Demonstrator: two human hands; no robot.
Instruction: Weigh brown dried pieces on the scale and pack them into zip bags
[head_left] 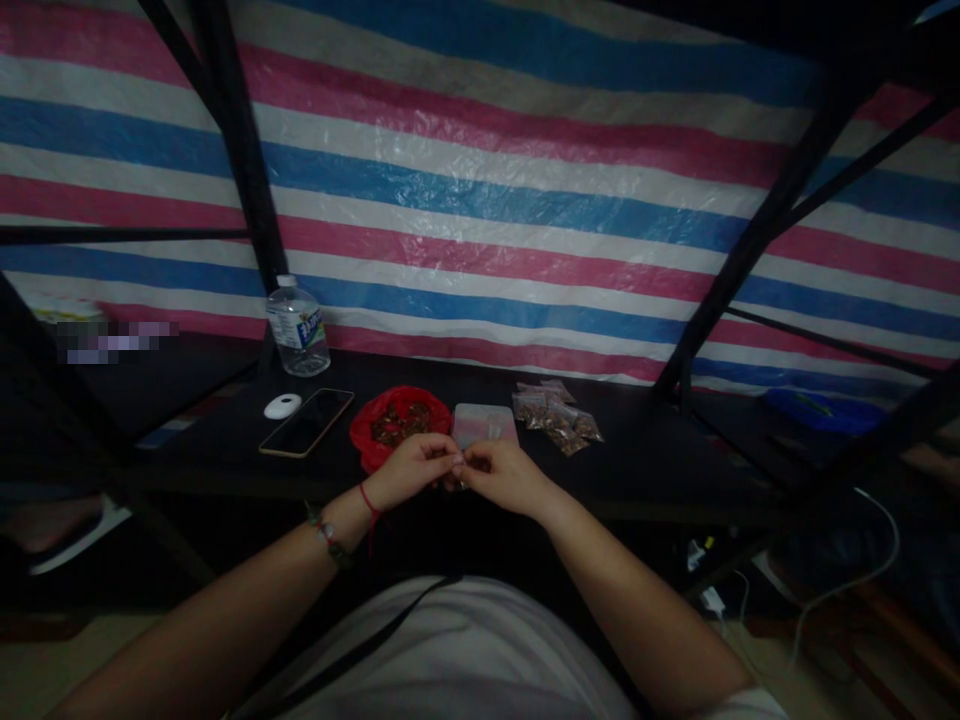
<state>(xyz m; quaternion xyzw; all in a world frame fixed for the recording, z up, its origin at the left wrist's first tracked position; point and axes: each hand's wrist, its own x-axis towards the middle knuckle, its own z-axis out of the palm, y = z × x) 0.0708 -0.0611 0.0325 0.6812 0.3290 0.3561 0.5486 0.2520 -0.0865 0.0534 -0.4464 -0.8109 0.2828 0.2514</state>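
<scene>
A clear plastic water bottle (298, 327) standing on the dark table (645, 450) carries a blue-and-white label with printed characters, too small and blurred to read. No other text, brand, number or sign is legible anywhere in the dim scene.

Whatever is pinched between both hands' fingertips (457, 462), perhaps a small packet; too small, dim.

Single view, head-worn camera. Looks forward and down from above the person's chest, along both forearms to the hands (459, 468) at the desk (645, 455) edge. Desk near; striped tarp (510, 190) fills the background just behind. Wide-angle, edges bowed. No second view.
</scene>
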